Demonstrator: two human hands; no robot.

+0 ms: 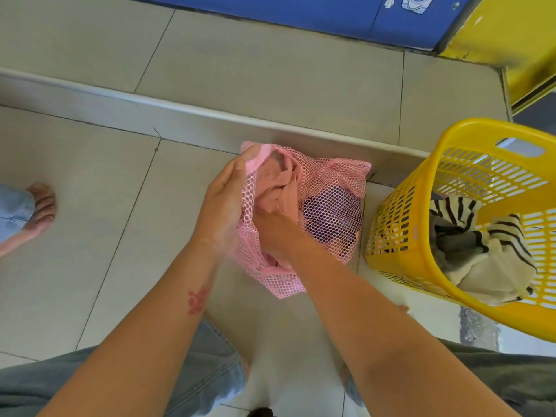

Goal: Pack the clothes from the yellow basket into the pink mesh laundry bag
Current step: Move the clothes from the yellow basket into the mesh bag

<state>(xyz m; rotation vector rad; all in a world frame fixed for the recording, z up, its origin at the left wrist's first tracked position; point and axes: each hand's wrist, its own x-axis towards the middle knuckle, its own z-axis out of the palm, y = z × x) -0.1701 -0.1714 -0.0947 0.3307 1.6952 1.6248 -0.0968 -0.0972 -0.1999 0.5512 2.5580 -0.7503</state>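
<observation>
L hand (pixel 224 203) pinches pink mesh bag (pixel 328 206) rim, keeps mouth open; R hand (pixel 272 233) inside, grip hidden, prob pushing peach garment (pixel 279 188). Bag on floor by step; striped clothes (pixel 478 251) in yellow basket (pixel 400 236), right.

Both forearms reach forward and down; left hand (pixel 224 203) fingers pinched closed, right hand (pixel 270 233) partly hidden.

pale grey floor tiles (pixel 90 206) with dark grout lines, evenly lit. raised tiled step (pixel 186 115) crossing the floor. beyond the step, a blue panel (pixel 301 13); right of that panel, a scuffed yellow wall (pixel 517 40).
</observation>
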